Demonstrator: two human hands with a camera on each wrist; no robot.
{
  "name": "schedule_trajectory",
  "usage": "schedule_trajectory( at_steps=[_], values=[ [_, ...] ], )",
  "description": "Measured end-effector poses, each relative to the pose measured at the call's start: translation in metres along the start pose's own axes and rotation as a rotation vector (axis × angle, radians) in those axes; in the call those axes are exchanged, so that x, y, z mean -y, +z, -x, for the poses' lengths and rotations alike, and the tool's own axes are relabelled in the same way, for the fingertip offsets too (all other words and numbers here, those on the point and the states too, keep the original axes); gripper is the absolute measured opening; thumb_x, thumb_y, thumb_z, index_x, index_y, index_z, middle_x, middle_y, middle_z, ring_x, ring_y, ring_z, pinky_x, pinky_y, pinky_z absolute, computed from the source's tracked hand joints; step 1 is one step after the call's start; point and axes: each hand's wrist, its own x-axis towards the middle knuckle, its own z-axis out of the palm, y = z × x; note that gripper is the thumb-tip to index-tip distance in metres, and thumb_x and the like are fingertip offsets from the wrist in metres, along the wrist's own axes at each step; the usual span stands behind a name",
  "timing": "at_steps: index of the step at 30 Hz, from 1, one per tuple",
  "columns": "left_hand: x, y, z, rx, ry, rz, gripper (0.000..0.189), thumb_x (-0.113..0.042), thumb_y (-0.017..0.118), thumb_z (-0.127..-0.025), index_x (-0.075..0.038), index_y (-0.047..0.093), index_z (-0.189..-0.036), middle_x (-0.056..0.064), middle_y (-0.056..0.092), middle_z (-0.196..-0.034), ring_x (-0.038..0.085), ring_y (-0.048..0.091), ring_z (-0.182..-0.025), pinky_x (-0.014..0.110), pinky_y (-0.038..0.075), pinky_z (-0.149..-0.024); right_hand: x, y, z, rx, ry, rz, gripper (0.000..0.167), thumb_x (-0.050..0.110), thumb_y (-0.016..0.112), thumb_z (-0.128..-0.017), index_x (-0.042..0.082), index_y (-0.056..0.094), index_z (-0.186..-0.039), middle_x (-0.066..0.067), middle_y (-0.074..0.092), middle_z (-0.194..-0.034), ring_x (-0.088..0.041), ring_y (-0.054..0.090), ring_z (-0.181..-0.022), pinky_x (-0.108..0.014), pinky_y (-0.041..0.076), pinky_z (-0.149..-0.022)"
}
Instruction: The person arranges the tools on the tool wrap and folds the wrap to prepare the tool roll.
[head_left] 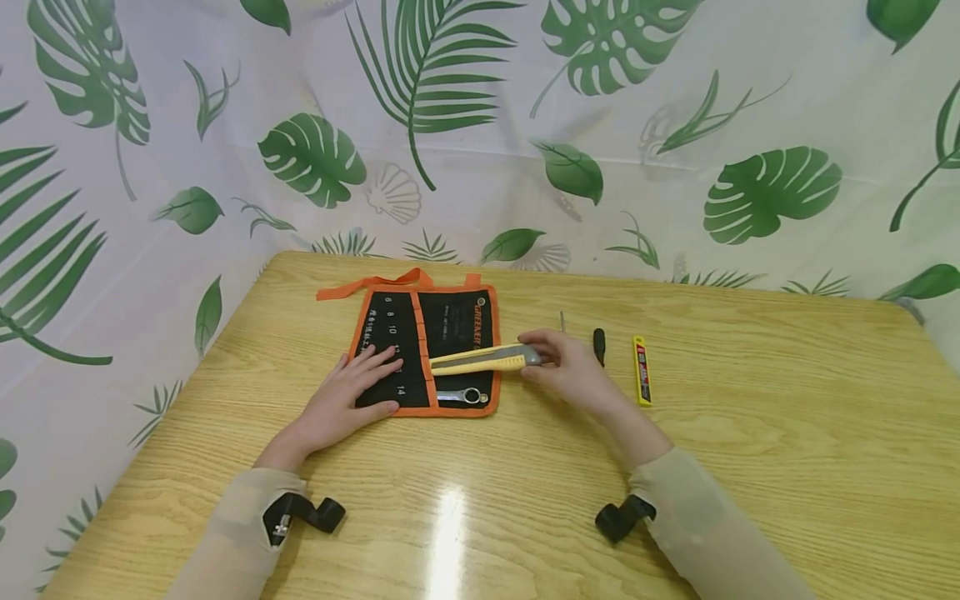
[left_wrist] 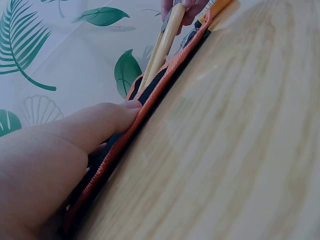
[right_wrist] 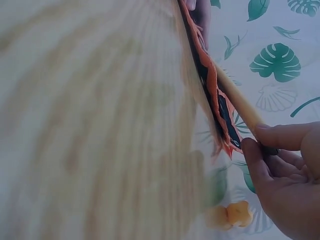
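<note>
Near the desk's point(head_left: 787, 433) far edge, the pouch point(head_left: 423, 333) held a wrench point(head_left: 453, 396); left hand point(head_left: 347, 400) lay spread on it, right hand point(head_left: 566, 367) pinched a yellow cutter point(head_left: 487, 362).

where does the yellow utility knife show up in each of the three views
Head: yellow utility knife just right of centre, grey end in the right hand.
Left wrist: knife at top centre.
Right wrist: knife right of centre, slanting down rightward.
Shared landmark: orange-edged black pouch.
</note>
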Motion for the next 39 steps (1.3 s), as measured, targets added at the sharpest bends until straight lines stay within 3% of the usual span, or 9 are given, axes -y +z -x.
schedule_trajectory(
  at_steps=[9,18,28,39],
  values=[
    [0.000,0.000,0.000,0.002,-0.008,-0.002,0.064,-0.040,0.063,-0.091,-0.014,0.042,-0.146,0.005,0.029,-0.154,0.031,0.012,-0.144,0.054,-0.001,-0.113,0.004,0.002,0.000,-0.016,-0.105,0.155,0.037,0.001,0.071,-0.084,-0.001,0.061,-0.119,-0.015,0.064,-0.111,-0.028,0.060,-0.102,-0.040,0.050,-0.089],
    [0.001,0.001,0.001,0.000,-0.007,-0.012,0.065,-0.040,0.063,-0.091,-0.014,0.042,-0.146,0.005,0.029,-0.154,0.031,0.013,-0.144,0.053,-0.001,-0.114,0.009,0.006,-0.005,-0.031,-0.152,0.336,0.038,0.005,0.078,-0.079,0.000,0.068,-0.115,-0.014,0.063,-0.103,-0.024,0.061,-0.089,-0.036,0.053,-0.078],
    [0.001,0.001,0.000,-0.004,-0.010,-0.007,0.065,-0.040,0.063,-0.091,-0.014,0.042,-0.146,0.005,0.030,-0.154,0.030,0.013,-0.144,0.053,-0.001,-0.114,0.011,0.010,-0.011,-0.001,-0.124,0.385,0.042,0.011,0.082,-0.076,0.002,0.069,-0.115,-0.009,0.066,-0.100,-0.018,0.061,-0.085,-0.032,0.051,-0.074],
    [0.002,0.002,-0.001,-0.007,-0.014,-0.002,0.066,-0.041,0.063,-0.091,-0.015,0.041,-0.147,0.004,0.030,-0.154,0.030,0.013,-0.144,0.052,-0.001,-0.114,0.012,0.016,-0.013,0.022,-0.136,0.397,0.035,-0.001,0.068,-0.086,0.001,0.066,-0.121,-0.013,0.067,-0.111,-0.024,0.063,-0.097,-0.039,0.051,-0.086]
  ],
)
